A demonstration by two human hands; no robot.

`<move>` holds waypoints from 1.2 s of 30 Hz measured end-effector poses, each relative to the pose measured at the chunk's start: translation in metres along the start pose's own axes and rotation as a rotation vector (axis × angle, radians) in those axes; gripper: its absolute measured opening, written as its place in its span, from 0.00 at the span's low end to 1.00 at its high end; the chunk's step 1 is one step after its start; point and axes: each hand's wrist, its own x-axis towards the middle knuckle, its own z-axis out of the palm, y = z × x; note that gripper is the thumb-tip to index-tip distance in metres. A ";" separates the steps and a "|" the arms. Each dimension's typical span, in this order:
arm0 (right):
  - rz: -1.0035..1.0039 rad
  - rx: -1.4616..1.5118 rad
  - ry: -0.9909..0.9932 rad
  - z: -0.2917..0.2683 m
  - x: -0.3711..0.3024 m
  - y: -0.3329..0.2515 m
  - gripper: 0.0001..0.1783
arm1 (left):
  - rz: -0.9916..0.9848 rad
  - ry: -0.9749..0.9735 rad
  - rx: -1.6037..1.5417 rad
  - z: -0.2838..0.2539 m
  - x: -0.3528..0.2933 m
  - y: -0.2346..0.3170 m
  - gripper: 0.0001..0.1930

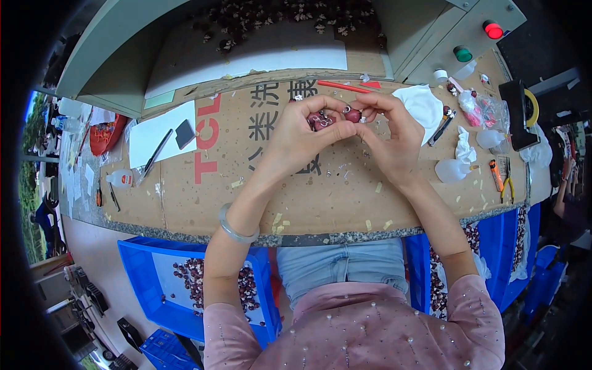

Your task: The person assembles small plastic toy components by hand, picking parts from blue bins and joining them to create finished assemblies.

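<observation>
Both my hands are raised close together over the cardboard-covered bench. Curled fingers of my left hand [303, 134] hold small dark red figurines [319, 121] with white details; how many is partly hidden. My right hand [392, 137] pinches another round dark red figurine [352, 115] by its side, right beside the left thumb. The thumbs and fingertips of the two hands nearly meet around these pieces. A tiny white and dark piece [299, 97] shows just beyond my left knuckles.
Ahead stands a grey metal booth [102, 68] with many figurines inside and red and green buttons. Plastic bottles [453, 171], yellow-handled pliers [507, 190], a cutter knife [496, 175] and a white cloth [420, 111] lie right. Blue crates [139, 271] with figurines sit below the bench edge.
</observation>
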 end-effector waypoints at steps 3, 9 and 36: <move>-0.097 -0.083 -0.053 -0.003 -0.002 -0.003 0.28 | 0.090 0.021 0.059 0.001 0.002 -0.003 0.12; 0.196 0.050 -0.073 -0.005 0.001 0.023 0.31 | 0.069 0.006 0.102 -0.017 0.005 0.017 0.13; 0.558 0.513 -0.314 -0.003 0.003 0.015 0.17 | -0.093 0.102 -0.489 -0.043 0.011 -0.004 0.12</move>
